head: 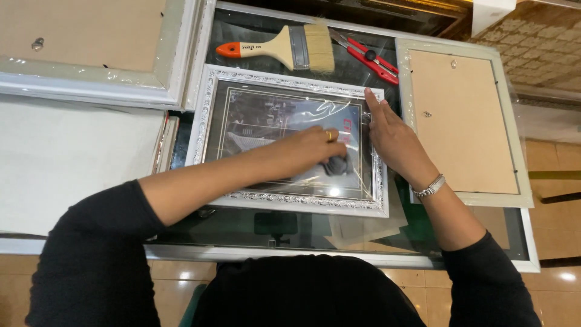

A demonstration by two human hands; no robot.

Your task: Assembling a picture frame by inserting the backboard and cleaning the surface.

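Observation:
An ornate white picture frame lies face up on a glass table, its picture under clear plastic film. My left hand, wearing a gold ring, presses a small dark wad against the film near the frame's right side. My right hand lies flat along the frame's right edge, fingers pointing away from me, with a silver bracelet on its wrist.
A wide paintbrush with an orange-tipped handle and a red utility knife lie beyond the frame. A frame lies back side up on the right. Another large frame and a white sheet are on the left.

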